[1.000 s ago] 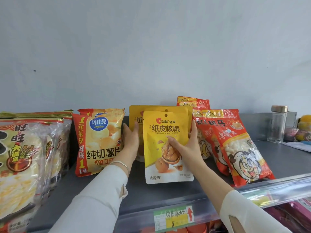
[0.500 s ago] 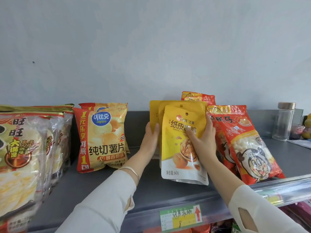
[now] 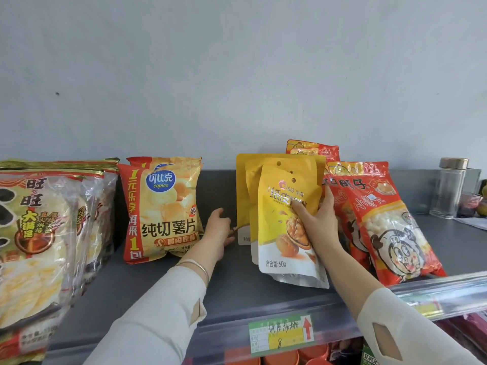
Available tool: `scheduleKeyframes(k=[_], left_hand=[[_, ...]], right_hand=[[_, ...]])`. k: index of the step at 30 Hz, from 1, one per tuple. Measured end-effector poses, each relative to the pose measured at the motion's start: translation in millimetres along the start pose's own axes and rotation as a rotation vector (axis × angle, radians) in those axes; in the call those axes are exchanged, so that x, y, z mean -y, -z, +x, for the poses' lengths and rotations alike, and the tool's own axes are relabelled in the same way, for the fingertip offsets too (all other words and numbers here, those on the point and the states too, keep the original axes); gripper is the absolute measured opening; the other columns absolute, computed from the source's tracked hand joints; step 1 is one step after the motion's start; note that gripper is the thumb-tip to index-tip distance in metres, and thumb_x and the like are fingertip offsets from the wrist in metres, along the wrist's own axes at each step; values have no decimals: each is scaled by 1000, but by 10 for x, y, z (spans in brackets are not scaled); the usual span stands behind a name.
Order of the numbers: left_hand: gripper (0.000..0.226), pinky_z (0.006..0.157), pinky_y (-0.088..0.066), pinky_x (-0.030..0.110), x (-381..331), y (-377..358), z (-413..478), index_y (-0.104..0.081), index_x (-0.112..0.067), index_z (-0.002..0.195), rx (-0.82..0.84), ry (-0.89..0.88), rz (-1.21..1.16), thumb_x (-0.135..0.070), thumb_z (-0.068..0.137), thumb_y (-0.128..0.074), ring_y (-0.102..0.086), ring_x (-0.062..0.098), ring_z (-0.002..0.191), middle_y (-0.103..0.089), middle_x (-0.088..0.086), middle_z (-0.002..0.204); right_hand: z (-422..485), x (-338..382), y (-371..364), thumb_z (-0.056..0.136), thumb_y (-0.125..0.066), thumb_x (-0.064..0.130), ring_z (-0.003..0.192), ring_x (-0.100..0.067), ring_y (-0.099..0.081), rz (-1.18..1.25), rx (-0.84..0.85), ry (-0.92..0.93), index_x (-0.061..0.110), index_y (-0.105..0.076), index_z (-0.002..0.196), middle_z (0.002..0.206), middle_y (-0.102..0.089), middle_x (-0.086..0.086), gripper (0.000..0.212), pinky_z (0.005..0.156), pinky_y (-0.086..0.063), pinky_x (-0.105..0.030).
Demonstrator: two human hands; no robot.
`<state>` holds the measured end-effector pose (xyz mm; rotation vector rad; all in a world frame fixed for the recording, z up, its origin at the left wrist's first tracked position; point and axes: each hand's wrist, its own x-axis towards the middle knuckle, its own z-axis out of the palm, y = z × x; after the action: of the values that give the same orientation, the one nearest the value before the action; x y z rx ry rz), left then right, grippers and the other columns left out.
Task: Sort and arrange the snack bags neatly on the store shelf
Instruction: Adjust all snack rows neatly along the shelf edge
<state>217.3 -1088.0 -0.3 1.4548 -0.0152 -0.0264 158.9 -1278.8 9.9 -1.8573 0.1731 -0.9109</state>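
Note:
Yellow walnut bags (image 3: 279,219) stand in a small stack at the middle of the grey shelf (image 3: 232,288). My right hand (image 3: 317,222) grips the front walnut bag, thumb across its face and fingers behind its right edge. My left hand (image 3: 218,231) is at the lower left edge of the rear walnut bags, fingers loosely curled, touching them. Red bags of small puffs (image 3: 384,222) lean right of the stack. A yellow and red potato chip bag (image 3: 163,209) stands to the left.
Large clear rice cracker bags (image 3: 44,246) fill the shelf's left end. A glass jar (image 3: 449,188) stands at the back right. A price label (image 3: 282,334) sits on the shelf's front rail. The grey wall is right behind the shelf.
My left hand has slid down from the upper left side of the walnut stack to its lower left edge. The front bag has tilted a little in my right hand.

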Motion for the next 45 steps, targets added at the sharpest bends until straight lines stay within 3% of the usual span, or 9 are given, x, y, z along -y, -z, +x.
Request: scheduleKeyframes(k=[4, 10, 14, 19, 24, 30, 36, 42, 45], left_hand=[[37, 85, -48, 38, -72, -70, 56, -47, -18, 136, 153, 2, 83, -23, 101, -33, -57, 26, 109, -58, 10, 125], [46, 107, -30, 42, -262, -56, 280, -44, -15, 140, -77, -147, 137, -1, 99, -27, -35, 27, 134, -39, 8, 146], [36, 110, -30, 47, -254, -114, 443, -51, -18, 134, 41, -49, 143, -17, 99, -43, -39, 31, 131, -46, 6, 141], [34, 91, -50, 48, -245, -110, 600, -55, -22, 127, 228, 1, 191, -25, 93, -56, -62, 31, 102, -66, 11, 110], [31, 93, -48, 50, -238, -156, 736, -55, -24, 124, 292, -48, 226, -29, 93, -55, -60, 30, 103, -65, 9, 110], [26, 66, -43, 32, -208, -203, 785, -53, -24, 116, 347, -31, 326, -33, 92, -57, -57, 20, 89, -61, 2, 100], [23, 62, -41, 28, -138, -169, 766, -57, -12, 116, 248, -120, 320, -17, 94, -55, -56, 20, 90, -61, 4, 96], [13, 83, -54, 47, -98, -111, 729, -61, -11, 102, 90, -249, 435, -16, 91, -57, -63, 27, 91, -66, 11, 98], [12, 75, -54, 40, -100, -91, 618, -59, -5, 94, -8, -319, 471, -15, 92, -53, -60, 26, 83, -63, 11, 91]], right_hand=[[8, -22, -4, 79, -71, 48, 137, -26, -38, -6, -4, 11, 21, -14, 152, 152, -37, -4, 97, 109, -35, -46], [35, -64, -11, 77, -72, 49, 138, -24, -37, -8, -13, 18, 22, -14, 152, 153, -35, -3, 99, 110, -35, -48], [56, -79, -23, 77, -72, 49, 137, -23, -39, -4, -23, 23, 23, -15, 152, 152, -37, -1, 97, 110, -36, -48], [72, -104, -19, 78, -72, 47, 135, -23, -42, 7, -22, 7, 25, -14, 152, 151, -39, -1, 96, 108, -37, -48], [78, -123, -36, 77, -73, 46, 134, -23, -43, 3, -28, 10, 26, -14, 152, 150, -40, -1, 97, 108, -38, -49], [98, -112, -34, 79, -72, 45, 132, -23, -44, -7, -28, 12, 26, -14, 152, 149, -41, -1, 95, 108, -39, -47], [74, -111, -42, 82, -70, 43, 132, -22, -45, -29, -34, 16, 26, -16, 152, 148, -43, 0, 91, 106, -39, -48], [42, -90, -33, 87, -68, 34, 135, -22, -41, 0, -15, 25, 22, -16, 152, 150, -38, -1, 85, 110, -37, -43], [36, -77, -14, 87, -67, 35, 138, -23, -37, -5, -10, 25, 21, -15, 153, 152, -35, -3, 85, 111, -34, -44]])
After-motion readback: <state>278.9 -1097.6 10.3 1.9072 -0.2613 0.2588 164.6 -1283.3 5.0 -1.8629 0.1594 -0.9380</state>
